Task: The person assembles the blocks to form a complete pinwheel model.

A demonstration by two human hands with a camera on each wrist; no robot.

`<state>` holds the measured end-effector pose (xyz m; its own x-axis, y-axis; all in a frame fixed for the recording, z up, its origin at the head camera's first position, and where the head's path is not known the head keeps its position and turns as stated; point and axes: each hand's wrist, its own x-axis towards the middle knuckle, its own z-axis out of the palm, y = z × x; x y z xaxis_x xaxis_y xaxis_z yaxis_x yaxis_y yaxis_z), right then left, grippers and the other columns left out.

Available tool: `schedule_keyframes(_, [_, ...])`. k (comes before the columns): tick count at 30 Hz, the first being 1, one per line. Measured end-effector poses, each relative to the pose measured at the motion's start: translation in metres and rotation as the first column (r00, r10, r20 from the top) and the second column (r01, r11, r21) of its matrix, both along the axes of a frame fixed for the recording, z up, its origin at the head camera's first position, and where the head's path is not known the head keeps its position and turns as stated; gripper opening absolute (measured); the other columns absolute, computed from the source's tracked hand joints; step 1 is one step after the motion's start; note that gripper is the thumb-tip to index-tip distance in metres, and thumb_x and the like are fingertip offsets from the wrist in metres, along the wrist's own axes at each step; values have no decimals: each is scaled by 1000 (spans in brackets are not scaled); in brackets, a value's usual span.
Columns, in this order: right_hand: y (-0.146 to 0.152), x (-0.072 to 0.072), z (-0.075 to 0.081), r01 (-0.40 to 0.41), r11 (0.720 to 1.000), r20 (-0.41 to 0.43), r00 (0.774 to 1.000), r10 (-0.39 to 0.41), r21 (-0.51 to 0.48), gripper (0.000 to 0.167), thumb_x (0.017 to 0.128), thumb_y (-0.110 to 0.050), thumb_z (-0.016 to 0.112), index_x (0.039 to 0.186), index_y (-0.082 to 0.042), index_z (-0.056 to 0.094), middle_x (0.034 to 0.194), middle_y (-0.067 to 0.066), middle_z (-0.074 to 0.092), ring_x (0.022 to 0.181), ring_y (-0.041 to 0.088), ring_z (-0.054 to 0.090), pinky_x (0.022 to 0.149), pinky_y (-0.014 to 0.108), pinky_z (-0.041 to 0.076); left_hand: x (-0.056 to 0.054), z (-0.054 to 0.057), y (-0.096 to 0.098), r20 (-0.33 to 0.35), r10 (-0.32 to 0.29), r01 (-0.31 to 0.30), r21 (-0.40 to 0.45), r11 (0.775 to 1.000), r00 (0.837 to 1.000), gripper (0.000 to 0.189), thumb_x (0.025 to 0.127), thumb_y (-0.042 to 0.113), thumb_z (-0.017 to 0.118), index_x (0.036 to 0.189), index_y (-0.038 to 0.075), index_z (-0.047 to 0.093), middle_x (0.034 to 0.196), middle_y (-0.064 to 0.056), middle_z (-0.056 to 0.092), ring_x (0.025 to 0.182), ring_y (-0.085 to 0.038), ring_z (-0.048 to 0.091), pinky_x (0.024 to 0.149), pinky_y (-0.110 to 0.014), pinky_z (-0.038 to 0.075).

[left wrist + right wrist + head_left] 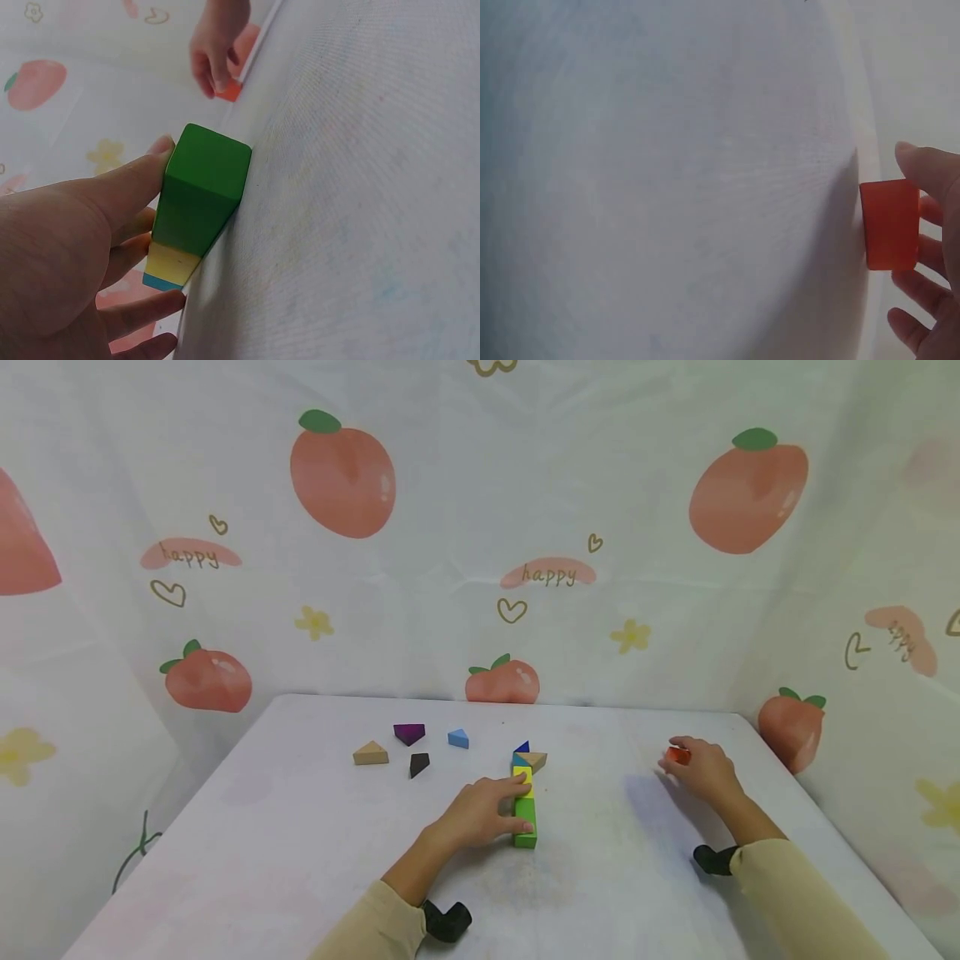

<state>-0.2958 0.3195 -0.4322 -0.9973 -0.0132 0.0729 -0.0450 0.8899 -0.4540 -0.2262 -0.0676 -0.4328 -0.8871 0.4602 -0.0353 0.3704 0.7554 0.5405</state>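
Note:
In the head view a green block and a yellow block lie end to end on the table. My left hand touches this row with fingers spread, the thumb at the green block and a finger over the yellow one. A blue piece and a tan triangular block stand at the row's far end, along with a teal piece in the left wrist view. Over at the right, my right hand pinches a red-orange block between thumb and fingers, near the tabletop.
Left of the row lie a tan triangular block, a purple block, a dark brown block and a light blue block. A fruit-printed white curtain hangs behind the white table.

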Motion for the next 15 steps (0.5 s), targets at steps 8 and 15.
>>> schedule_keyframes(8, [2, 1, -2, -8, 1000, 12, 1000, 8, 21, 58, 90, -29, 70, 131, 7, 50, 116, 30, 55, 102, 45, 47, 81, 55, 47, 1, 2, 0, -8, -4, 4, 5, 1000, 1000, 63, 85, 50, 71, 141, 27, 54, 146, 10, 46, 131, -21, 44, 103, -47, 39])
schedule_keyframes(15, [-1, 1, 4, -22, 1000, 36, 999, 22, -7, 57, 90, -27, 71, 130, 8, 51, 115, 29, 55, 101, 43, 48, 83, 53, 49, 1, 2, -1, -12, -5, 5, 3, 1000, 1000, 64, 84, 50, 71, 141, 27, 54, 146, 10, 46, 131, -21, 44, 103, -46, 40])
